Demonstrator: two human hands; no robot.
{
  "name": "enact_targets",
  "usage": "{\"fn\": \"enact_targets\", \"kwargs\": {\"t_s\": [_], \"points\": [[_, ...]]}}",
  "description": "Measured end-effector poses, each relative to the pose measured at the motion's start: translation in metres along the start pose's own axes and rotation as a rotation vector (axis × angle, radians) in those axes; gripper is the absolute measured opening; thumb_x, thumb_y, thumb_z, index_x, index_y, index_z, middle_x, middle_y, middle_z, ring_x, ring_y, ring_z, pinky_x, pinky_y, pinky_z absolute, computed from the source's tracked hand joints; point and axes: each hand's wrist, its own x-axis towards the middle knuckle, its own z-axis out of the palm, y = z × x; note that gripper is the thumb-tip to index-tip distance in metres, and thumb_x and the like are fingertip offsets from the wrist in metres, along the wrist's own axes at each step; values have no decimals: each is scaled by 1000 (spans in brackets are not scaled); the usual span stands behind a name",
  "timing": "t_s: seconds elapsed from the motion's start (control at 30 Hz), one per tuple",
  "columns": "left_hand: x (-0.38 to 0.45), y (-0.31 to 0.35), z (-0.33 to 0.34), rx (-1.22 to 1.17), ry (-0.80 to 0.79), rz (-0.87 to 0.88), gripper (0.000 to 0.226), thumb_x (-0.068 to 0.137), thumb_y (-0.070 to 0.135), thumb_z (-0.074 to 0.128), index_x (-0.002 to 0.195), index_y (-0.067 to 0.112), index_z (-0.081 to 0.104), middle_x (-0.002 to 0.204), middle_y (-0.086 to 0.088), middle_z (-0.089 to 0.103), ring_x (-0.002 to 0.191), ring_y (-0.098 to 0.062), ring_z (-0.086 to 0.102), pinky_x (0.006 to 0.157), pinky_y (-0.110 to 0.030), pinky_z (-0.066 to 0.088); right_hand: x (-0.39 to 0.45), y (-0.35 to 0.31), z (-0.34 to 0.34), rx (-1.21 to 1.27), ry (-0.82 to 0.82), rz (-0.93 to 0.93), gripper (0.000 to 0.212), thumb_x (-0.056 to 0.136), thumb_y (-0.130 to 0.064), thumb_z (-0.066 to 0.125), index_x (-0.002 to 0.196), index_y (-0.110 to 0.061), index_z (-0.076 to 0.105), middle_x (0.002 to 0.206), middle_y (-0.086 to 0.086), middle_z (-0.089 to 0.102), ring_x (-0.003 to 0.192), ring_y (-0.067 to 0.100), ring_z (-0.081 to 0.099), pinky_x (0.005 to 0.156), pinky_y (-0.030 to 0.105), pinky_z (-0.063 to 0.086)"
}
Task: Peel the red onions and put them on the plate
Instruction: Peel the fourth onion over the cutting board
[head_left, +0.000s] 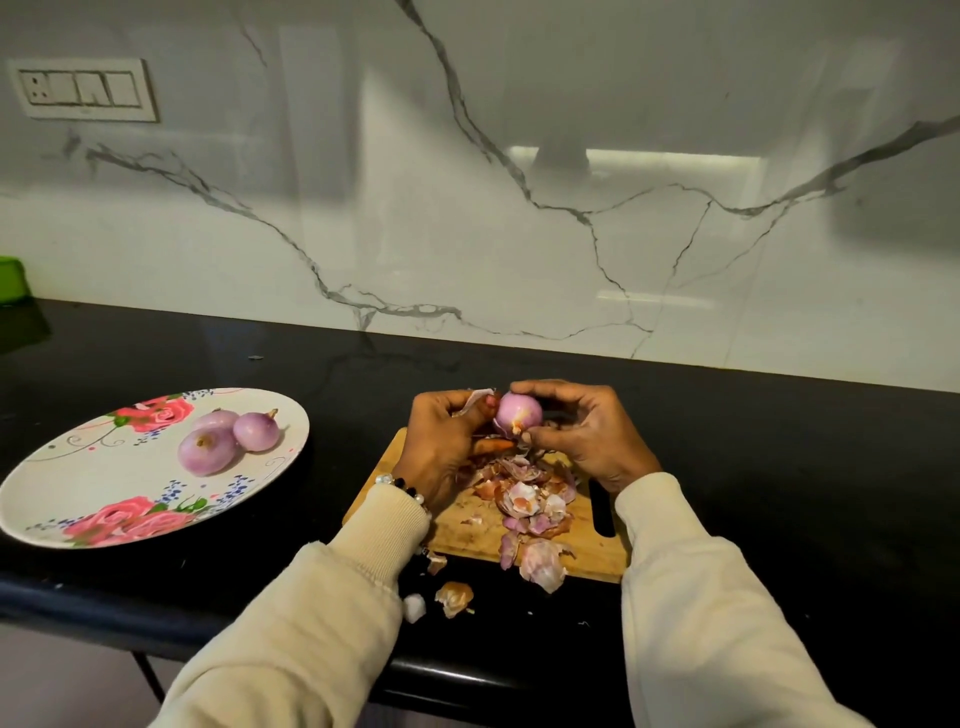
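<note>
Presently, item one: left hand (447, 441), fingers curled, pinching a strip of pale skin (475, 399) at its thumb and fingertips, with an orange-handled tool (493, 445) tucked under the curled fingers; its blade is hidden. Item two: right hand (582, 431), fingers bent round the held onion (518, 413), thumb at the root end, fingertips over the top. Both hands wear cream ribbed sleeves; a beaded bracelet (400, 486) sits at the left wrist. Item three: wooden cutting board (467, 525) on a black countertop (779, 467), carrying a heap of peelings (530, 504) at 6 o'clock from the hands; loose scraps (454, 597) lie off the board's near edge at 7 o'clock. Item four: floral plate (78, 499) at 9 o'clock from the board, well apart from it, bearing three peeled onions (228, 439) clustered and touching one another. Item five: white marble-veined backsplash (519, 234) at 12 o'clock, a switch panel (85, 89) at upper left, a green object (11, 280) cut off by the left frame edge. Position of the held onion: raised above the board's far edge, between the two hands, gripped by the right fingers and just beside the left fingertips, mostly bare, a flap of skin hanging at its lower side.
</note>
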Motion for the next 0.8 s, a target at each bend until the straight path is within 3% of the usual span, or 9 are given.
{"fn": "enact_targets", "kwargs": {"t_s": [0.2, 0.33, 0.43, 0.53, 0.7, 0.8], "points": [[6, -5, -1, 55, 48, 18, 15, 97, 6, 56, 98, -1, 69, 98, -25, 70, 83, -37, 72, 63, -42, 61, -1, 0, 4, 121, 11, 18, 45, 74, 9, 78, 112, -15, 71, 114, 2, 73, 112, 19, 67, 89, 29, 56], [4, -3, 0, 24, -4, -15, 18, 90, 2, 64, 108, -1, 68, 99, -23, 71, 77, -32, 73, 59, -33, 58, 2, 3, 3, 262, 48, 102, 38, 77, 0, 78, 111, -16, 72, 116, 6, 72, 114, 24, 66, 95, 36, 54], [8, -8, -3, 81, 31, 39, 15, 88, 2, 67, 103, 2, 70, 98, -19, 71, 82, -32, 73, 69, -45, 61, 3, 5, 0, 137, 14, 133, 39, 79, -7, 79, 114, -24, 72, 120, 3, 70, 117, 22, 63, 96, 36, 54], [15, -13, -6, 218, 120, 107, 13, 87, 9, 70, 100, 11, 72, 101, -12, 72, 89, -28, 71, 75, -47, 60, 3, 1, 0, -59, 6, 121, 57, 65, -26, 88, 118, -29, 68, 125, 2, 63, 110, 16, 63, 93, 31, 54], [12, -13, -5, 218, 77, 100, 11, 90, 6, 67, 93, 14, 73, 94, -11, 74, 88, -29, 72, 77, -48, 60, 4, 3, 4, -203, 43, 54, 54, 66, -12, 91, 112, -24, 68, 118, -4, 65, 108, 13, 62, 89, 28, 55], [6, -8, -1, 27, -20, 12, 13, 91, 2, 61, 99, -4, 70, 99, -24, 71, 89, -38, 71, 74, -47, 60, 3, 2, 0, -146, 53, 84, 49, 72, -6, 86, 115, -22, 69, 118, -6, 69, 110, 10, 63, 96, 30, 52]]}}
